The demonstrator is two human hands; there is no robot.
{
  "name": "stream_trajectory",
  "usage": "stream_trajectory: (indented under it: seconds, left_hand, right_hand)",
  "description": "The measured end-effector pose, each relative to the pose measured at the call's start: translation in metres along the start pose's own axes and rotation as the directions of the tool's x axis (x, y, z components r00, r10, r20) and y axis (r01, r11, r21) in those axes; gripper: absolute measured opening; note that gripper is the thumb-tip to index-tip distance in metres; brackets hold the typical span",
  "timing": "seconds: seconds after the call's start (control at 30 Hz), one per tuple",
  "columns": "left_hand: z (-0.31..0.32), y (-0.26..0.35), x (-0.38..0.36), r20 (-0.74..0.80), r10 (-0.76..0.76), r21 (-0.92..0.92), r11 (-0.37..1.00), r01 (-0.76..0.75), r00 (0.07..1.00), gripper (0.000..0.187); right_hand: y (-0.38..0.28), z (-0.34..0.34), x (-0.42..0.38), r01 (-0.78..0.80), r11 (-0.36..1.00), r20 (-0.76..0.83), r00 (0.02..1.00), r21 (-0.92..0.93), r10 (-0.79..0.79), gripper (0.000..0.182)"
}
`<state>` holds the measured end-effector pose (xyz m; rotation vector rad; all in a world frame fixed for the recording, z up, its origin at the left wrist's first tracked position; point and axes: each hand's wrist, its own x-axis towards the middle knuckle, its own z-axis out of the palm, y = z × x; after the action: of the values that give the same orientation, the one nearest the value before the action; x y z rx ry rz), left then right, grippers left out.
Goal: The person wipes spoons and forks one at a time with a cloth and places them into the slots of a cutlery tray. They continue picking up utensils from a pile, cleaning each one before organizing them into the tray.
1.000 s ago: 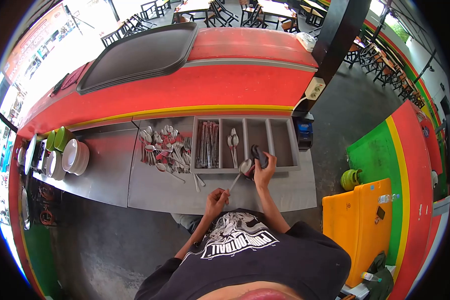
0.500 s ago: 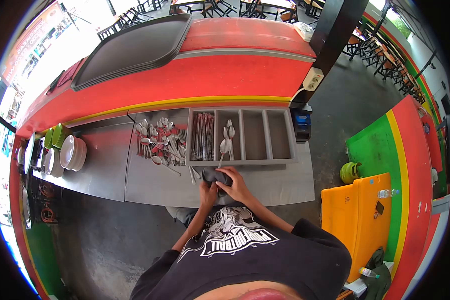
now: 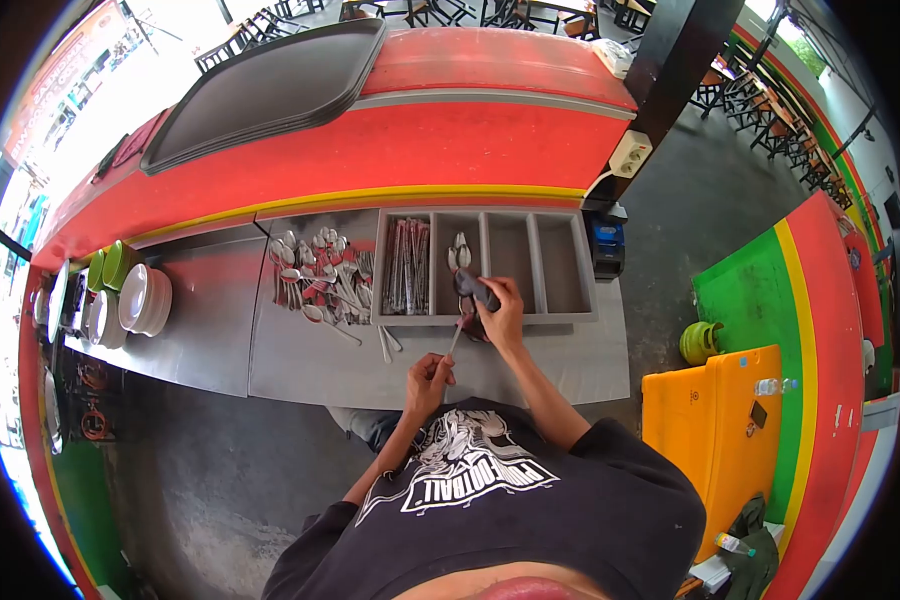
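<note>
My left hand (image 3: 430,383) pinches the handle end of a spoon (image 3: 458,332) in front of the grey cutlery tray (image 3: 585,318). Around the spoon's bowl end, my right hand (image 3: 502,312) holds a dark cloth (image 3: 476,290) over the tray's front edge. Beyond the cloth, spoons (image 3: 459,251) lie in the second compartment from the left. Many thin, wrapped-looking utensils (image 3: 407,268) fill the leftmost compartment. Left of the tray, a loose pile of spoons and forks (image 3: 320,275) lies on the metal table.
White and green bowls (image 3: 145,300) stand at the table's left end. Dark trays (image 3: 270,90) rest on the red ledge (image 3: 490,150) behind. A blue device (image 3: 606,248) is right of the cutlery tray. A yellow-orange container (image 3: 705,440) stands at the right.
My right hand has moved forward and right with the cloth, up to the tray's front edge. My left hand is now apart from it, holding the spoon's handle end.
</note>
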<state>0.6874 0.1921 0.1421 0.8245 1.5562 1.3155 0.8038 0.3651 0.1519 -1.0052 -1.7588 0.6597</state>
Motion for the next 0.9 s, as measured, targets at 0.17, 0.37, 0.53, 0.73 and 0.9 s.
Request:
stream_trajectory:
  seconds: [0.17,0.37,0.53,0.73,0.9]
  left_hand:
    - [-0.003,-0.014,-0.001,-0.123,0.039,0.018,0.999,-0.037,0.992,0.034]
    - [-0.013,-0.053,0.005,-0.037,-0.08,-0.341,0.938,0.063,0.996,0.046]
    - [-0.006,-0.014,0.003,0.213,-0.249,-0.535,0.78,0.326,0.945,0.048]
    - [0.006,-0.009,-0.002,0.393,-0.141,-0.396,0.866,0.306,0.909,0.048]
    - [0.005,-0.011,-0.007,0.469,-0.038,-0.233,0.958,0.165,0.883,0.044]
  right_hand:
    - [0.03,0.004,-0.001,-0.265,0.961,-0.186,0.943,0.081,0.276,0.033]
    - [0.026,-0.01,-0.019,-0.445,0.803,-0.094,0.85,0.397,0.518,0.037]
    - [-0.029,-0.012,-0.059,-0.576,0.664,0.264,0.815,0.478,0.516,0.031]
    - [-0.043,-0.016,-0.046,-0.029,0.955,0.379,0.921,0.296,-0.089,0.031]
    - [-0.027,-0.012,-0.03,-0.041,0.983,0.194,0.981,0.181,0.005,0.028]
